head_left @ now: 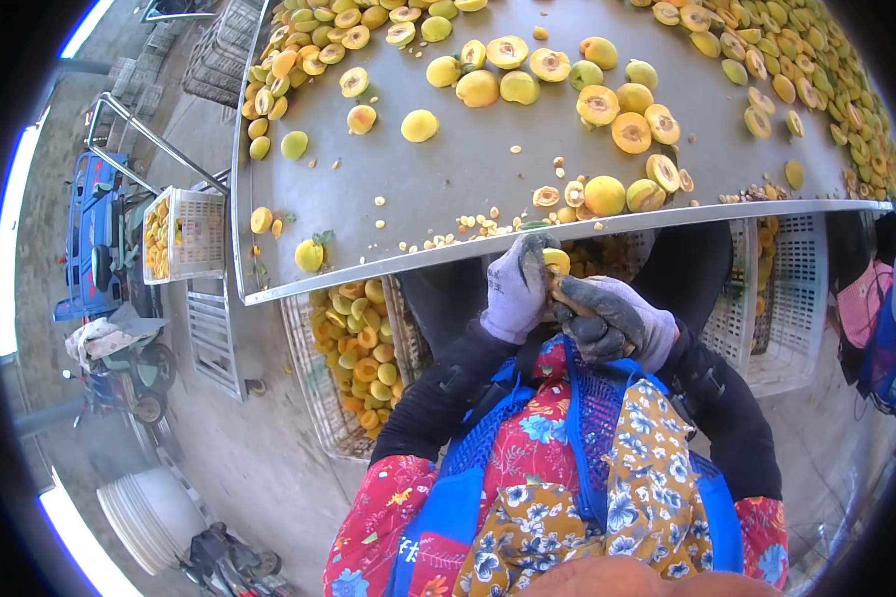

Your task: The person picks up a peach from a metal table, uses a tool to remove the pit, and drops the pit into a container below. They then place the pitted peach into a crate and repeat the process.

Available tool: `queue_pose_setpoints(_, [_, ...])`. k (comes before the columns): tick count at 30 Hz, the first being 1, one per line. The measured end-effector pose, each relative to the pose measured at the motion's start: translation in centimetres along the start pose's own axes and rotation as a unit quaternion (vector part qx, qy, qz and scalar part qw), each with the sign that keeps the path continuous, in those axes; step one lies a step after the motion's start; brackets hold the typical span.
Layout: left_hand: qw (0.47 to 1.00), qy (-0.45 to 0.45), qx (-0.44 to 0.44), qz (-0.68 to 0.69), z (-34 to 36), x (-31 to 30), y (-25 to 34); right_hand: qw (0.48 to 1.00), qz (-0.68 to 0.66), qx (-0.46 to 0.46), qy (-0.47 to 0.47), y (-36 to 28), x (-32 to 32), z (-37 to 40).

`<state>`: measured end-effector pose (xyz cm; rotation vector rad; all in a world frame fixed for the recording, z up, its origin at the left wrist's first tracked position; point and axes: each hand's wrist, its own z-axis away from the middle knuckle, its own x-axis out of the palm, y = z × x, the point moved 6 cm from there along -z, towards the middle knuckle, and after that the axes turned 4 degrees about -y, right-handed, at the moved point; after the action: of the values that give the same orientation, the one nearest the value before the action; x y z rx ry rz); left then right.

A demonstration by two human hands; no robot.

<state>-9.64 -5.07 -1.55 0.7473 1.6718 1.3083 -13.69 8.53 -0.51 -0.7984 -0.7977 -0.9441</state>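
My gloved left hand (pixel 521 284) is closed around a yellow peach (pixel 557 261) just in front of the table's near edge. Against the fruit, my gloved right hand (pixel 607 318) grips a small tool (pixel 558 291) with a wood-coloured handle; its working end is hidden. On the metal table (pixel 448 189), beyond my hands, lie whole and halved peaches, among them a whole one (pixel 604 195) and a cut half (pixel 662 172). Pale bits of pit (pixel 468 225) are strewn along the near rim.
Peach heaps (pixel 816 80) cover the table's far corners. Below the edge stand a crate of peach halves (pixel 358 348) at left and a white crate (pixel 791 298) at right. Farther left are a crate on a stand (pixel 194 234), a blue vehicle (pixel 95 234) and a motorbike (pixel 129 368).
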Motion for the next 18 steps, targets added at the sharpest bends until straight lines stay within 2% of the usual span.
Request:
queue_pose_setpoints(2, [0.995, 0.022, 0.061, 0.074, 0.1, 0.0, 0.1, 0.993, -0.110, 0.022, -0.037, 0.8, -0.2, -0.2])
queue_pose_setpoints(4, [0.982, 0.018, 0.008, 0.190, 0.3, 0.7, -0.7, 0.975, -0.201, 0.041, -0.084, 1.5, 0.5, -0.3])
queue_pose_setpoints(7, [0.954, 0.008, -0.073, 0.292, 0.4, 1.5, -2.6, 0.982, -0.174, 0.011, -0.076, 1.4, 0.6, -0.5])
queue_pose_setpoints(9, [0.941, 0.020, -0.131, 0.310, 0.6, 1.5, -3.3, 0.997, -0.008, -0.048, 0.055, 0.6, 0.8, -0.6])
queue_pose_setpoints(10, [0.938, 0.036, -0.161, 0.306, 0.8, 1.0, -3.3, 0.987, 0.076, -0.078, 0.120, -0.1, 1.1, -0.2])
queue_pose_setpoints(12, [0.912, 0.073, -0.205, 0.349, 1.4, -0.6, -3.6, 0.988, 0.054, -0.122, 0.073, -0.6, 1.6, 0.4])
queue_pose_setpoints(13, [0.986, 0.049, -0.102, 0.124, 2.4, -3.0, -2.5, 0.988, 0.042, -0.140, 0.048, -0.8, 1.7, 0.8])
queue_pose_setpoints(14, [0.990, 0.079, -0.005, -0.118, 3.8, -5.4, -1.3, 0.992, 0.043, -0.113, 0.043, -0.9, 1.7, 1.3])
queue_pose_setpoints(15, [0.987, 0.099, -0.119, -0.031, 4.7, -8.1, -2.0, 0.991, 0.050, -0.088, 0.083, -1.0, 0.9, 1.5])
queue_pose_setpoints(16, [0.962, 0.135, -0.228, 0.058, 6.0, -10.7, -2.6, 0.989, 0.058, -0.062, 0.121, -0.9, 0.1, 1.4])
queue_pose_setpoints(17, [0.934, 0.082, -0.253, -0.237, 6.0, -13.4, 0.9, 0.984, 0.066, -0.037, 0.159, -0.8, -0.8, 1.4])
queue_pose_setpoints(18, [0.854, 0.081, -0.295, -0.421, 7.0, -15.7, 1.2, 0.984, 0.027, -0.033, 0.175, -0.4, -1.7, 1.5])
